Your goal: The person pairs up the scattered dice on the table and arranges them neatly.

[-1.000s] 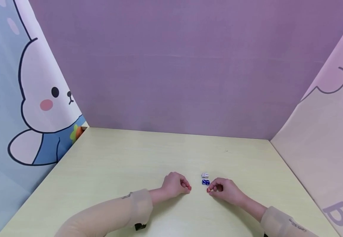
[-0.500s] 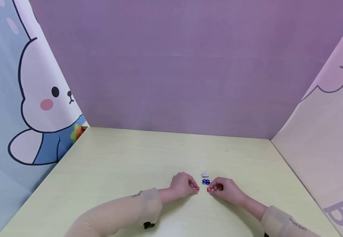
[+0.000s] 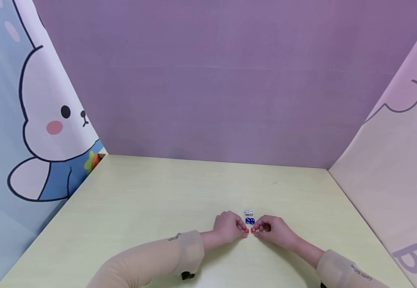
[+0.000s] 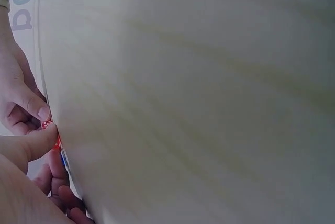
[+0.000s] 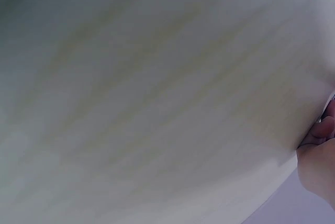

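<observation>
Between thumb and fingertips, my left hand (image 3: 229,227) pinches a red die (image 3: 246,231) with white dots. Facing it, my right hand (image 3: 276,231) pinches a second red die (image 3: 253,230); a narrow gap separates the two dice. Just behind them, a pair of blue dice (image 3: 249,221) sits side by side on the table, and behind those is a pair of white dice (image 3: 249,213). In the left wrist view, the left thumb (image 4: 39,143) partly covers the red dice. The right wrist view catches only part of the right hand (image 5: 318,164), with its die out of sight.
The pale wooden table (image 3: 165,192) meets a purple backdrop (image 3: 208,88) at its far edge. A cartoon-printed cloth (image 3: 61,132) hangs along the left side, and another printed cloth (image 3: 403,168) borders the right.
The left hand has moved right with its red die, closing most of the gap to the other red die. My right hand has stayed in nearly the same place.
</observation>
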{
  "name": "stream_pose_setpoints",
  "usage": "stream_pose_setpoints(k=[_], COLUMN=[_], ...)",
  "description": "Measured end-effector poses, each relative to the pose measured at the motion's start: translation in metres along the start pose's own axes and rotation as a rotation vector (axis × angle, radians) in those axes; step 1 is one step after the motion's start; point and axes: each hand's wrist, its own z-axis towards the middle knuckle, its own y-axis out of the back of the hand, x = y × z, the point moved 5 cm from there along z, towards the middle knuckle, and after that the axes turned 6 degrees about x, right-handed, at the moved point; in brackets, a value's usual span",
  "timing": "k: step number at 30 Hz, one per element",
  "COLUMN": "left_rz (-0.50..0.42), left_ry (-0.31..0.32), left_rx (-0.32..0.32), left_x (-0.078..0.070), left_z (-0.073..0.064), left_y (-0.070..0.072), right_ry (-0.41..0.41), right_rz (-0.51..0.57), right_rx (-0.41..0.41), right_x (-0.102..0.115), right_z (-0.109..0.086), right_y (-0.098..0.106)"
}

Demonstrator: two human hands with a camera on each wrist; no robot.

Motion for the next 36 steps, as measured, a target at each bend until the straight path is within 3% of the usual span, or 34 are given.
stream_pose_setpoints(k=[24, 31, 36], left_rz=[-0.009, -0.087, -0.162], left_ry=[0.011, 0.006, -0.003], left_rx=[-0.02, 0.009, 0.039], left_x=[-0.0028, 0.0012, 0.0052], left_z=[0.005, 0.0066, 0.0064], left_y=[-0.0061, -0.0045, -0.0003], right_ry=[0.024, 0.03, -0.011], right_rz=[-0.013, -0.004, 0.024], right_rx=[-0.008, -0.002, 0.024], right_x=[-0.0003, 0.0021, 0.001], right_z=[-0.0001, 0.0004, -0.0005], right_y=[-0.0001, 0.002, 0.0051])
